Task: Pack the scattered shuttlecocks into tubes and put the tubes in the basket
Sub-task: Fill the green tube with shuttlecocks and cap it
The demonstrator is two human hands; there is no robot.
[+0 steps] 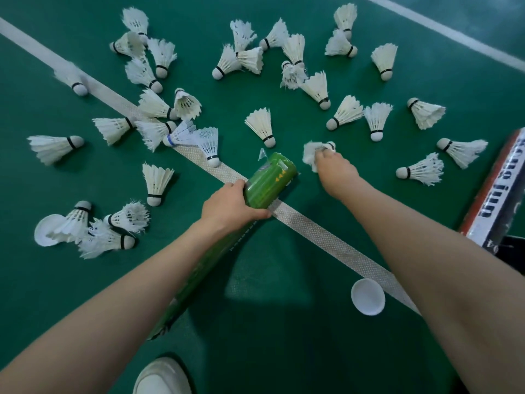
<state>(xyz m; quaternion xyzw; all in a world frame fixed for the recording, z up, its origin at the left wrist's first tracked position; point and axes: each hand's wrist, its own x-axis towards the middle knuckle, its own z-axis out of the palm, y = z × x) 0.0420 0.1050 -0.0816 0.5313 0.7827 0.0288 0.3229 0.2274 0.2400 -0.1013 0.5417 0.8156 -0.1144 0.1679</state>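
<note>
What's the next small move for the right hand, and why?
Probably lift the shuttlecock and carry it to the far end of the green tube. The right hand pinches it on the floor; the left hand grips the tube, whose far end lies close beside it.

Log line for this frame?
left hand: holds green tube | right hand: grips shuttlecock | floor: loose shuttlecocks remain
</note>
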